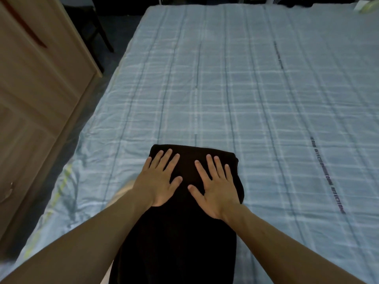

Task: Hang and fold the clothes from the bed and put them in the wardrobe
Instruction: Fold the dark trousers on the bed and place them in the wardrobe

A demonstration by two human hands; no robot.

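A bed (246, 89) covered with a pale blue checked sheet fills most of the view, with dark floor along its left side. Left of the left grip (159, 180), across that strip of floor, stands a beige wardrobe (37, 89). Only its panelled front shows, so what it holds cannot be told.

A black folded garment (184, 242) lies on the near part of the bed, under both grips. Its long axis runs straight away from the person. The folded far end sits just beyond the fingertips, and the near end runs out of view at the bottom.

Both grips lie flat on the far half of the garment with fingers straight and spread. The left grip presses its left side and the right grip (215, 187) its right side, with a band of black cloth between the thumbs. Neither curls around anything.

Right of the right grip, a line of dark printed lettering (328, 177) runs along the sheet. Far beyond the left grip stands a dark chair (92, 27), off the bed. The sheet beyond the fingertips lies smooth, and it is creased near the left edge.
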